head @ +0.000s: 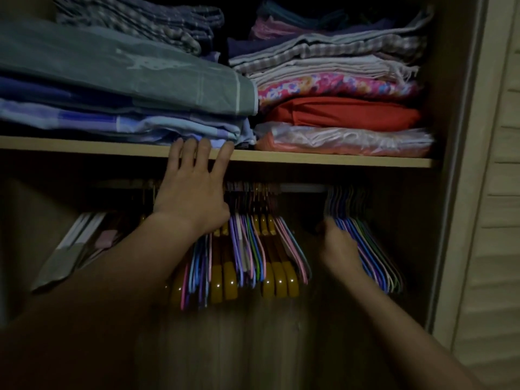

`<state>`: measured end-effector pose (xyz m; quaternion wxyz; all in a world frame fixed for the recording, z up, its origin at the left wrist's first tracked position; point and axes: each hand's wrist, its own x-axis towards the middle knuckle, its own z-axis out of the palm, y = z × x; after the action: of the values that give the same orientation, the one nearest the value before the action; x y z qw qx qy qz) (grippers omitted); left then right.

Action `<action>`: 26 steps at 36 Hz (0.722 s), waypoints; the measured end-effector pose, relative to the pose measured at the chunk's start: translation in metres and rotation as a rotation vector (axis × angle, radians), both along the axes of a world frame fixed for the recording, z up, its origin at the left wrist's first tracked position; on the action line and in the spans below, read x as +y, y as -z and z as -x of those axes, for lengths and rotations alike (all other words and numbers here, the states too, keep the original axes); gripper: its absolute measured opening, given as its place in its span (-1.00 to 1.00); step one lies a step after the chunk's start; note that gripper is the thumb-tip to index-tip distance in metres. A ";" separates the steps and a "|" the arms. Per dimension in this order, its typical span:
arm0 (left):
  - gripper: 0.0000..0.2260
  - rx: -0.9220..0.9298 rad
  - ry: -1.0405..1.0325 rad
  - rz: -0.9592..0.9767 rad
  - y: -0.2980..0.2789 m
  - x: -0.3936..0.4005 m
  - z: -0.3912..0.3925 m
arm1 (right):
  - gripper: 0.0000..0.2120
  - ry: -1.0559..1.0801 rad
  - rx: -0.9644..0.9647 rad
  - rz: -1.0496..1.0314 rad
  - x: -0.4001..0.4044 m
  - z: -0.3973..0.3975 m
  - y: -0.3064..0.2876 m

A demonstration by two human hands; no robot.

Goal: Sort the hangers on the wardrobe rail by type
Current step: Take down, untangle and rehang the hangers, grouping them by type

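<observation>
Left hand [194, 190] is lying open, fingers straight on the shelf [337, 160] edge; right hand [336, 249] is gripping the sorted thin hangers [374, 249] on the rail [304, 188]. Risk: tugging could unhook them, or snag the mixed bunch [247, 254] nearby.

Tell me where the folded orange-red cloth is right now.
In the head view, the folded orange-red cloth lies in the right-hand stack on the wooden shelf, under the pink floral fabric and on top of the clear plastic-wrapped bundle.
</observation>
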<state>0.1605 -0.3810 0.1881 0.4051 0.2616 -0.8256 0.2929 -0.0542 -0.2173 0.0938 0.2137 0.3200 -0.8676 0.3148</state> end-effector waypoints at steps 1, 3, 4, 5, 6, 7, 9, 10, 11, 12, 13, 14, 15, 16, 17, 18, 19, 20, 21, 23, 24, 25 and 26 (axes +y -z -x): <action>-0.10 0.009 0.008 -0.001 0.000 0.000 0.000 | -0.65 -0.023 -0.023 0.003 0.006 -0.003 0.008; -0.11 0.030 0.017 -0.002 0.001 0.000 0.002 | -0.75 -0.075 -0.058 -0.004 0.018 -0.011 0.022; -0.10 0.030 0.012 -0.006 0.002 0.001 0.003 | -0.79 -0.099 -0.073 -0.012 0.024 -0.016 0.030; -0.09 0.031 0.006 -0.004 0.002 0.002 0.004 | -0.81 -0.120 -0.091 -0.014 0.030 -0.021 0.038; -0.09 0.034 0.001 -0.002 0.002 0.003 0.004 | -0.83 -0.135 -0.114 -0.020 0.037 -0.028 0.046; -0.08 0.036 -0.004 -0.003 0.003 0.003 0.005 | -0.83 -0.140 -0.139 -0.032 0.043 -0.034 0.055; -0.07 0.036 -0.008 -0.025 0.006 0.006 0.006 | -0.84 -0.124 -0.198 -0.059 0.054 -0.047 0.073; -0.07 0.035 0.002 -0.039 0.007 0.009 0.005 | -0.85 -0.124 -0.232 -0.073 0.058 -0.053 0.083; -0.10 0.035 0.022 -0.080 0.009 0.014 0.004 | -0.86 -0.131 -0.280 -0.080 0.064 -0.059 0.094; -0.15 0.059 0.062 -0.141 0.017 0.020 0.003 | -0.87 -0.140 -0.328 -0.077 0.070 -0.067 0.109; -0.24 0.098 0.112 -0.213 0.018 0.026 0.003 | -0.88 -0.154 -0.355 -0.067 0.073 -0.072 0.114; -0.33 0.120 0.171 -0.303 0.036 0.036 0.001 | -0.86 -0.161 -0.418 -0.068 0.082 -0.082 0.131; -0.39 0.159 0.253 -0.390 0.050 0.047 0.000 | -0.81 -0.165 -0.464 -0.046 0.088 -0.090 0.143; -0.42 0.202 0.354 -0.455 0.069 0.062 -0.002 | -0.77 -0.172 -0.506 -0.017 0.095 -0.099 0.156; -0.44 0.244 0.437 -0.542 0.092 0.080 -0.007 | -0.75 -0.179 -0.543 -0.001 0.101 -0.108 0.168; -0.46 0.254 0.500 -0.668 0.123 0.098 -0.014 | -0.75 -0.186 -0.578 0.001 0.108 -0.118 0.182; -0.50 0.231 0.534 -0.823 0.157 0.115 -0.021 | -0.75 -0.190 -0.599 0.007 0.113 -0.125 0.190; -0.54 0.189 0.536 -0.998 0.209 0.126 -0.029 | -0.76 -0.201 -0.625 0.008 0.118 -0.132 0.201; -0.59 0.150 0.492 -1.160 0.260 0.137 -0.037 | -0.76 -0.214 -0.644 0.014 0.122 -0.138 0.209; -0.70 0.153 0.359 -1.378 0.355 0.151 -0.055 | -0.75 -0.249 -0.703 0.052 0.130 -0.148 0.220; -0.73 0.187 0.284 -1.506 0.401 0.154 -0.067 | -0.74 -0.274 -0.745 0.067 0.133 -0.153 0.225; -0.70 0.200 0.215 -1.637 0.437 0.153 -0.078 | -0.73 -0.300 -0.781 0.081 0.135 -0.156 0.227; -0.58 0.189 0.143 -1.723 0.474 0.150 -0.093 | -0.73 -0.325 -0.819 0.097 0.137 -0.158 0.227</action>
<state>0.2530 -0.2305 -0.2856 0.1501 0.4478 -0.7373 -0.4831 0.1042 -0.0806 -0.1331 -0.1851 0.2907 -0.8034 0.4856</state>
